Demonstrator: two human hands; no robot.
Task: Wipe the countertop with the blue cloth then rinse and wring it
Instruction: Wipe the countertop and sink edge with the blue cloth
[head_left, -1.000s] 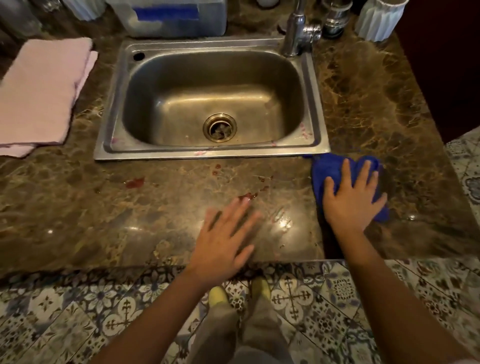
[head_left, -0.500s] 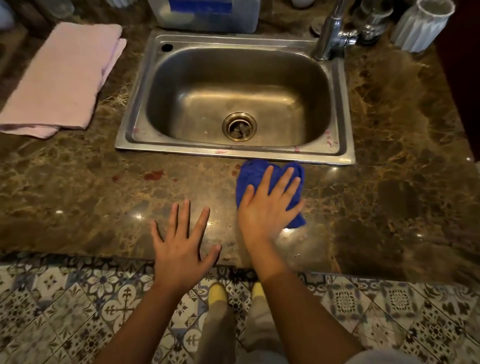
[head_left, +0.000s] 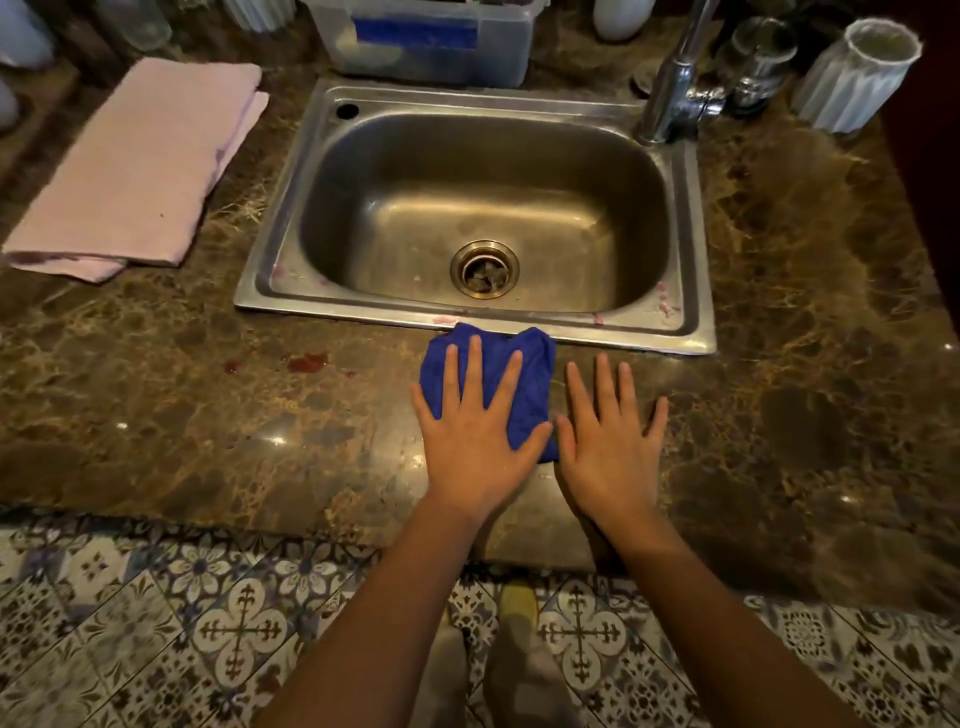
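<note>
While red spots remain at left, wiping's only partway.
L hand (head_left: 475, 441) flat, fingers straight, pressing crumpled blue cloth (head_left: 519, 379) on brown marble countertop (head_left: 156, 415) just below steel sink (head_left: 691, 332); R hand (head_left: 610, 452) flat, holding nothing. Rinse & wring not yet done.

A dark brown marbled countertop (head_left: 810, 291) is carrying everything here, its front edge running above a patterned tile floor (head_left: 156, 639). A steel sink (head_left: 270, 270) is sitting set into it, with a chrome tap (head_left: 670, 93) standing at the sink's back right corner. A folded pink towel (head_left: 140, 166) is lying to the left of the sink. A crumpled blue cloth (head_left: 530, 379) is lying just in front of the sink rim, with the left hand (head_left: 472, 441) pressing flat on it and the right hand (head_left: 608, 447) resting flat on the stone just beside it. Red stains (head_left: 309, 361) are sitting on the stone left of the cloth. A clear plastic box (head_left: 426, 41), a ribbed white cup (head_left: 857, 73) and a glass (head_left: 758, 57) are standing along the back.
</note>
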